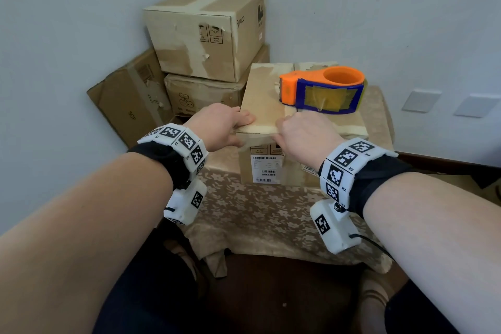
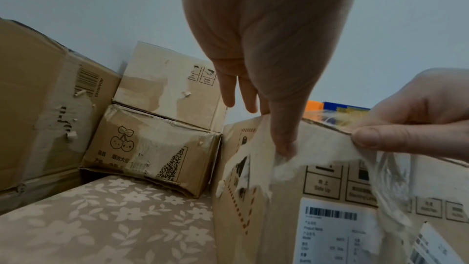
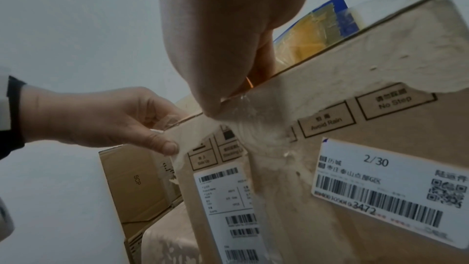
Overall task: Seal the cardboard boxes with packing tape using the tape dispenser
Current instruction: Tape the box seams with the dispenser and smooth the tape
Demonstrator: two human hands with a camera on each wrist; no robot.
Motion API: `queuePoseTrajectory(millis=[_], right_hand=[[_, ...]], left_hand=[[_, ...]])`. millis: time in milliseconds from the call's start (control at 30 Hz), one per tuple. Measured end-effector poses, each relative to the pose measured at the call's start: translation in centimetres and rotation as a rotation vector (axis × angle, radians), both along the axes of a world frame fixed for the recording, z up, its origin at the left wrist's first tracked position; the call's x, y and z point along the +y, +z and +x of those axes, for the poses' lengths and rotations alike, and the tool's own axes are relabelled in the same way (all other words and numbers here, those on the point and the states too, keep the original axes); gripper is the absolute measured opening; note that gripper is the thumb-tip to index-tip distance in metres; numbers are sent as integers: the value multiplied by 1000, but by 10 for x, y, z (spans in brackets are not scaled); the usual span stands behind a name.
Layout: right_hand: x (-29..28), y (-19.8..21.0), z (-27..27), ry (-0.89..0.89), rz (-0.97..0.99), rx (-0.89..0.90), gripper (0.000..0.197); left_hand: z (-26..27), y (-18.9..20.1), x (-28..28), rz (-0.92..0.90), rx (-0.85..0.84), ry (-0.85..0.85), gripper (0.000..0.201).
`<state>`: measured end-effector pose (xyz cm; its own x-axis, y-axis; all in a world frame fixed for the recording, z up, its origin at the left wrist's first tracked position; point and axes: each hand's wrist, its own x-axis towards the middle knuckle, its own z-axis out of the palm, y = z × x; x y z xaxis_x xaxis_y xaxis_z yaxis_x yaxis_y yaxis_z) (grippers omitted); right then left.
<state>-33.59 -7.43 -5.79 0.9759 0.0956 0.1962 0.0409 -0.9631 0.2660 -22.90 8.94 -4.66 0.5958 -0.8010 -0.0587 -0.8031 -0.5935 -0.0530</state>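
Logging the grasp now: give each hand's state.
Left hand: grips the box top's near edge.
Right hand: pinches clear tape at that edge.

tape dispenser (image 1: 322,88) on box (image 1: 271,168), box on table (image 1: 260,214), stacked boxes (image 1: 206,35) behind left

Tape dispenser (image 1: 322,89): orange body and hub, blue side plate, yellowish tape showing through. Box (image 1: 271,106) under it: tan cardboard, pale torn patches, white barcode labels, black print. Tablecloth (image 1: 252,214): beige, cream flower pattern. Wrist bands (image 1: 349,168): white, black square markers.
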Motion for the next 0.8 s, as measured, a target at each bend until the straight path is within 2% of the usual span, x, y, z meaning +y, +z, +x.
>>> queuePoseTrajectory(millis=[267,500,700,800], right_hand=[[1,1,0,-20,30,2,47],[-2,3,2,-37,52,30,48],[-5,4,1,-7,53,33,49],[-11,11,-2,32,94,73,53]], left_hand=[[-5,2,3,-11,51,5,56],[-4,8,0,121,52,-8,53],[-3,17,-1,163,100,-7,57],[-3,22,-5,108,137,36,61]])
